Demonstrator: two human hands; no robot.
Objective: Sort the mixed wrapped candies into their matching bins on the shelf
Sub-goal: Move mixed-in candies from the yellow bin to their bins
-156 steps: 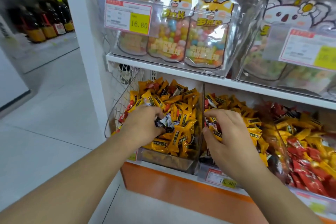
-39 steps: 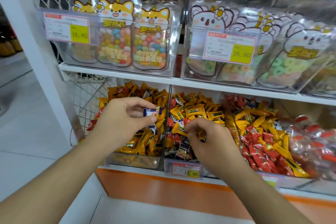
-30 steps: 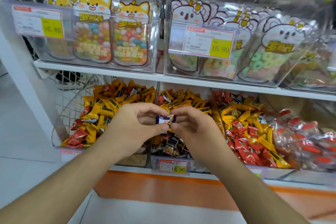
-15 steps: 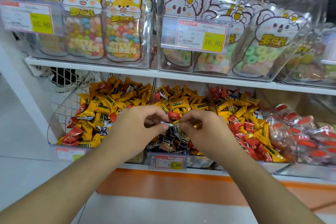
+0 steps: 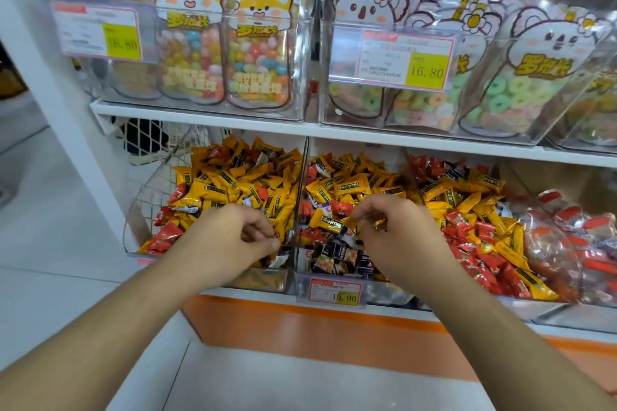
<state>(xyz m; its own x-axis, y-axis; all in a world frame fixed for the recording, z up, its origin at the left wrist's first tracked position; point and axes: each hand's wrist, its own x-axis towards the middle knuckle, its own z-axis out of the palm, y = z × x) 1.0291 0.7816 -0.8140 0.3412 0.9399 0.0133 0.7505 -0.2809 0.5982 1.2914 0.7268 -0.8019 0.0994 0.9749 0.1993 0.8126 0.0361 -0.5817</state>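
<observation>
2 hands are held over the front of the lower shelf (image 5: 334, 138). The left hand (image 5: 230, 240) is seen above the front of the left bin (image 5: 133, 230), its fingers curled with thumb and forefinger nearly meeting; whether anything is pinched there cannot be told. The right hand (image 5: 397, 237) is held over the middle bin (image 5: 302, 274), its fingers curled and a small gold-wrapped candy (image 5: 379, 223) pinched at the fingertips. Between the 2 hands, at the front of the middle bin, a cluster of dark purple candies (image 5: 337, 252) lies just below and beside the right hand. Yellow candies (image 5: 233, 183) fill the left bin, with red ones mixed in. A price tag (image 5: 335, 292) reading 19.90 is fixed to the middle bin's front. Bagged sweets (image 5: 190, 43) are shown in clear boxes on the shelf above.
</observation>
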